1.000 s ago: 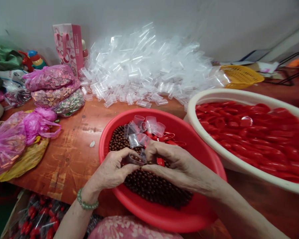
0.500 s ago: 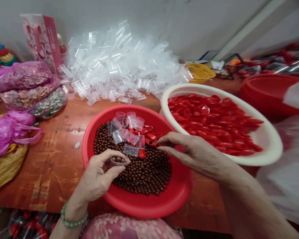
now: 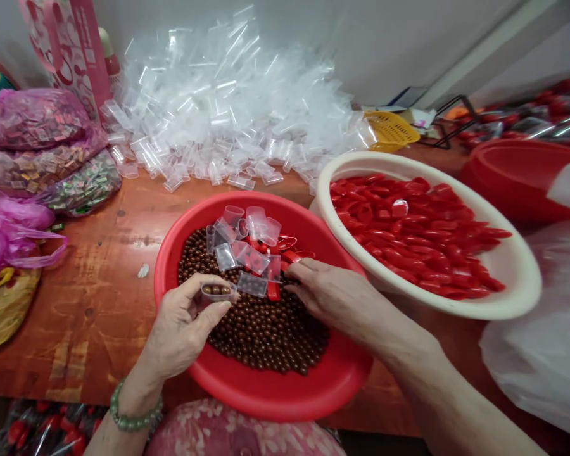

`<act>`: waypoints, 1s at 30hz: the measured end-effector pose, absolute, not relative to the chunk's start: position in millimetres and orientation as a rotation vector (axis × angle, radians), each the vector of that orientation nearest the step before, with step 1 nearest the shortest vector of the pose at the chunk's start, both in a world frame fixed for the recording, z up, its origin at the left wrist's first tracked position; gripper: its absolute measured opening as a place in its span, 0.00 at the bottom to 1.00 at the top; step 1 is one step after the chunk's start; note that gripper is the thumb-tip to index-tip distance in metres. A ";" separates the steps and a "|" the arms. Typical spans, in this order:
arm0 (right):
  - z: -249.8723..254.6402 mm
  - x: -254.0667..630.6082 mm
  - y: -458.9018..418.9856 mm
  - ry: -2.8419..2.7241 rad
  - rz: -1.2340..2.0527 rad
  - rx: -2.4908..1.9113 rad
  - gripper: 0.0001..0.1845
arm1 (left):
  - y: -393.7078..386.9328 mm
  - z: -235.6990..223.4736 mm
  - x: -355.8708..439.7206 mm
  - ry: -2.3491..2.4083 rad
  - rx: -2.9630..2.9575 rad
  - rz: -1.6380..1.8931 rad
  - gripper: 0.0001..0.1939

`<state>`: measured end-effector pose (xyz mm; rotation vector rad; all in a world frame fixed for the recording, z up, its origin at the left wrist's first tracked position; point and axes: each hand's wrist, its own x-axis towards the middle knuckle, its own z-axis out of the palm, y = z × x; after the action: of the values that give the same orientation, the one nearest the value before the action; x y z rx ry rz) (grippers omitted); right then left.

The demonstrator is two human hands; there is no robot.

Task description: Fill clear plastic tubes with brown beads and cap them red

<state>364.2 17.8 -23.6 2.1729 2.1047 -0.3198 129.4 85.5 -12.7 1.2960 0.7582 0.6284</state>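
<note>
My left hand (image 3: 185,326) pinches a clear plastic tube (image 3: 218,292) between thumb and fingers, its open end facing me, with a few brown balls inside. It is held over the left part of a red basin (image 3: 275,402). Brown balls (image 3: 270,339) fill much of that basin. On top of them lie several empty clear tubes (image 3: 253,285) and red plastic pieces (image 3: 273,291). My right hand (image 3: 325,294) reaches into the basin beside these pieces, fingers closed together. Its fingertips are partly hidden, so what they grip cannot be made out.
A white basin (image 3: 527,285) of red plastic parts (image 3: 422,234) stands at the right, close against the red one. Behind is a big heap of clear tubes (image 3: 228,107). Pink bags (image 3: 35,120) of small packets lie at the left. A yellow basket (image 3: 392,130) sits at the back.
My right hand has moved left and deeper in among the red pieces, covering one that its fingertips touched before. My left hand still holds the tube, now slightly higher and further left.
</note>
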 end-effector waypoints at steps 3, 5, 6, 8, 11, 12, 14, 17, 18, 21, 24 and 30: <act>-23.1 345.6 24.8 2.145 -0.356 2.071 0.06 | 86.7 -16.2 129.2 0.771 1.341 0.625 0.07; -26.3 334.4 31.0 2.156 -0.383 2.025 0.06 | 87.0 -18.7 129.0 0.770 1.387 0.611 0.07; -28.8 330.0 34.1 2.163 -0.398 2.010 0.07 | 87.0 -19.7 128.8 0.768 1.411 0.605 0.07; -34.2 324.7 39.3 2.192 -0.428 1.992 0.08 | 87.2 -21.1 128.5 0.760 1.456 0.600 0.07; -40.6 325.5 42.6 2.260 -0.476 1.993 0.09 | 87.3 -22.8 128.4 0.752 1.489 0.602 0.08; -41.7 327.8 42.4 2.287 -0.493 2.004 0.09 | 87.3 -23.4 128.4 0.754 1.485 0.608 0.08; -41.9 333.8 40.5 2.339 -0.537 2.044 0.06 | 87.1 -24.8 128.6 0.770 1.467 0.622 0.07; -36.8 343.0 36.1 2.400 -0.648 2.119 0.03 | 86.3 -25.9 128.4 0.784 1.472 0.637 0.06; -33.9 345.2 34.8 2.415 -0.696 2.138 0.04 | 86.0 -25.8 128.2 0.782 1.483 0.636 0.06; -24.6 347.1 33.0 2.458 -0.846 2.200 0.05 | 85.6 -24.8 127.4 0.792 1.497 0.636 0.06; -20.3 342.7 34.4 2.503 -0.972 2.229 0.06 | 86.1 -23.1 127.1 0.814 1.490 0.646 0.06; -25.0 343.1 36.0 2.587 -1.092 2.244 0.18 | 86.5 -19.4 128.0 0.825 1.503 0.645 0.05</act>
<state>343.1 36.0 -25.0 2.2436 2.5867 -1.0922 128.0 86.5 -19.4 1.5034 0.8246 0.6446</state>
